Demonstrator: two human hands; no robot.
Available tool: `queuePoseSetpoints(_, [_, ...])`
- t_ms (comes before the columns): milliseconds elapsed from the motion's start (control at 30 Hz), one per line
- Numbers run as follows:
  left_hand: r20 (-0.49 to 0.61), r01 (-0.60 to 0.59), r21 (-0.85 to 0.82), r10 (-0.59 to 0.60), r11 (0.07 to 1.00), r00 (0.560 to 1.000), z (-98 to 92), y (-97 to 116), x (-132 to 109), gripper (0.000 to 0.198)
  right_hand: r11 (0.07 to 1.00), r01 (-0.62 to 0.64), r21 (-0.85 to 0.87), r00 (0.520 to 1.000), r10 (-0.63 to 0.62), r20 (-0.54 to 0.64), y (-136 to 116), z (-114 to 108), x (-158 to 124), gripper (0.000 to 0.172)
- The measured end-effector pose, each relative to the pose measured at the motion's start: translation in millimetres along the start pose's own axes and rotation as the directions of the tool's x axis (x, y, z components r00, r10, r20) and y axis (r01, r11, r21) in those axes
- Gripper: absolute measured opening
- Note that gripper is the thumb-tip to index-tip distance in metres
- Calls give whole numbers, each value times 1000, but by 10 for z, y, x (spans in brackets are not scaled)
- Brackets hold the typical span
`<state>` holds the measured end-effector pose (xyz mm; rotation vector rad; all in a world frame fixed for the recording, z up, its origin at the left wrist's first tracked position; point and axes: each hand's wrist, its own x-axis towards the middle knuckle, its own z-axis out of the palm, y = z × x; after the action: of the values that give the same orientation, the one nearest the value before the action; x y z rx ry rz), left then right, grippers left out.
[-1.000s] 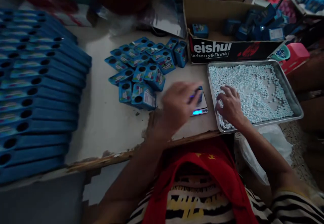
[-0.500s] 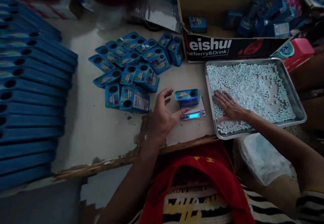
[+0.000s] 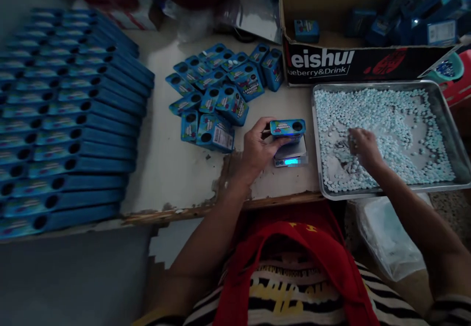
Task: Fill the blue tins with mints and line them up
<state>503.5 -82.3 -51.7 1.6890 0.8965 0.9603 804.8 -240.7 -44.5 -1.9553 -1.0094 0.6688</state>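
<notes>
My left hand [image 3: 257, 150] grips a small blue tin [image 3: 287, 128] that rests on a pocket scale [image 3: 290, 155] with a lit blue display. My right hand [image 3: 362, 147] is closed over the pale blue tablets [image 3: 386, 120] in the metal tray [image 3: 456, 142], fingers pinched together among them. What the fingers hold is hidden. A cluster of several open blue tins [image 3: 221, 95] lies on the table behind the scale.
Long rows of flat blue cartons [image 3: 66, 115] cover the left of the white table [image 3: 172, 169]. A cardboard box [image 3: 331, 63] with more blue tins stands behind the tray. A clear plastic bag [image 3: 390, 237] hangs below the table's worn front edge.
My left hand went from open beside the tin to gripping it on the scale. My right hand lifted from lying flat on the tablets and closed farther into the tray.
</notes>
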Motion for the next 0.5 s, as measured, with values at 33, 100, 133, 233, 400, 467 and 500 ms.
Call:
queuePoseSetpoints(33, [-2, -32, 11, 32, 999, 999, 23, 85, 16, 55, 988, -24, 150, 1000, 21, 23, -28, -59, 21, 49])
queuePoseSetpoints(100, [11, -117, 31, 117, 993, 993, 106, 273, 38, 53, 871, -64, 487, 997, 29, 78, -99, -184, 49, 43])
queuePoseSetpoints(133, [28, -163, 40, 161, 986, 986, 168, 362, 46, 51, 781, -63, 622, 996, 10, 87, -143, -236, 54, 38])
queuePoseSetpoints(233, [100, -276, 60, 269, 959, 958, 429, 543, 52, 44, 590, 38, 807, 999, -46, -13, -313, -314, 51, 30])
queuePoseSetpoints(400, [172, -291, 127, 268, 948, 948, 900, 525, 6, 48, 548, 155, 822, 987, -46, -156, -672, -259, 41, 48])
queuePoseSetpoints(467, [172, -274, 148, 248, 950, 953, 1022, 478, -24, 49, 561, 153, 814, 985, -20, -171, -806, -208, 11, 53])
queuePoseSetpoints(500, [172, -266, 151, 240, 952, 955, 1063, 459, -38, 49, 561, 152, 814, 984, -7, -179, -864, -179, -10, 55])
